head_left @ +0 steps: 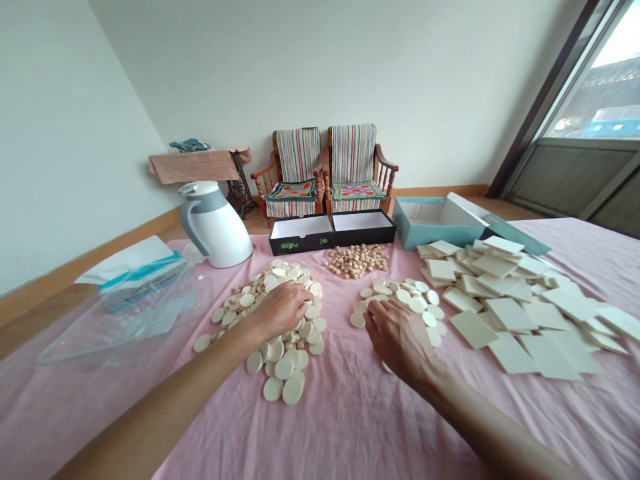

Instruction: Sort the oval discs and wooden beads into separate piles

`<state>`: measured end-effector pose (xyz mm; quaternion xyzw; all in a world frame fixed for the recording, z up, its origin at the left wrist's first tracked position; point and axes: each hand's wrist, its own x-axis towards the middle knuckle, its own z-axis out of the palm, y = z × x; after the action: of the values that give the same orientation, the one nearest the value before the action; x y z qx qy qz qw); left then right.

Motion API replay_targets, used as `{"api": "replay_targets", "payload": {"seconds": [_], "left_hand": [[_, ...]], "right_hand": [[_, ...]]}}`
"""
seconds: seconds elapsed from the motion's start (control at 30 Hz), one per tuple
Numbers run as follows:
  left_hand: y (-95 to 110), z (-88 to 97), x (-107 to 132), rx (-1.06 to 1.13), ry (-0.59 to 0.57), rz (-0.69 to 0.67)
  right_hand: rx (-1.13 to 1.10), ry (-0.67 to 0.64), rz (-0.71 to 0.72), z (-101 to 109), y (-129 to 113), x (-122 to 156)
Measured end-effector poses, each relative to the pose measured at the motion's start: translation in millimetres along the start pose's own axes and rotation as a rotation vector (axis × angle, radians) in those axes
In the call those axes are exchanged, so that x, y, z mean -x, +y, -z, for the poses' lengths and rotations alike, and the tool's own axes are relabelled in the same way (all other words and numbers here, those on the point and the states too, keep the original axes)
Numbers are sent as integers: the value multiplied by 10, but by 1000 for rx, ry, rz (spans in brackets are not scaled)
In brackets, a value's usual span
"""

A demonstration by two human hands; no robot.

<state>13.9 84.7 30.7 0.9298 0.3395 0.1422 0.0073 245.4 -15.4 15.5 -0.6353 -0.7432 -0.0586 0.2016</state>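
My left hand point(284, 308) rests over a mixed pile of pale round wooden discs point(284, 369) and small wooden beads. Its fingers are curled together, and their tips are hidden among the pieces. Over a smaller group of discs point(433, 312) on the right lies my right hand point(400, 337), back upward. Those fingers bend downward and close in; whatever is in them is hidden beneath the hand. Between the two disc piles, farther back, small wooden beads point(357, 260) form a separate heap.
Square pale wooden tiles point(510, 313) lie heaped at right. Two black boxes point(303, 235) and a teal box point(435, 233) stand behind. A white-grey jug point(220, 230) and clear plastic packaging point(135, 313) are at left on the pink cloth point(330, 427). Two wooden chairs point(353, 167) stand beyond.
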Motion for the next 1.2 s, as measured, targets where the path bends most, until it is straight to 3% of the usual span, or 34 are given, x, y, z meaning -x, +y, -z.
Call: {"api": "replay_targets", "payload": {"seconds": [0.13, 0.27, 0.4, 0.53, 0.7, 1.07, 1.2], "left_hand": [[32, -42, -39, 7, 104, 102], [159, -105, -165, 176, 205, 170], [226, -138, -339, 313, 209, 113], [75, -168, -415, 131, 214, 140], [-79, -226, -349, 46, 161, 166], [98, -178, -380, 172, 130, 177], [66, -104, -439, 233, 159, 196]], "right_hand": [[-31, 71, -68, 20, 154, -75], [-35, 109, -72, 16, 183, -88], [-66, 115, -56, 7, 138, -71], [-77, 100, -55, -10, 144, -75], [-83, 105, -43, -67, 176, -79], [-121, 131, -46, -89, 179, -76], [-125, 125, -41, -116, 179, -70]]}}
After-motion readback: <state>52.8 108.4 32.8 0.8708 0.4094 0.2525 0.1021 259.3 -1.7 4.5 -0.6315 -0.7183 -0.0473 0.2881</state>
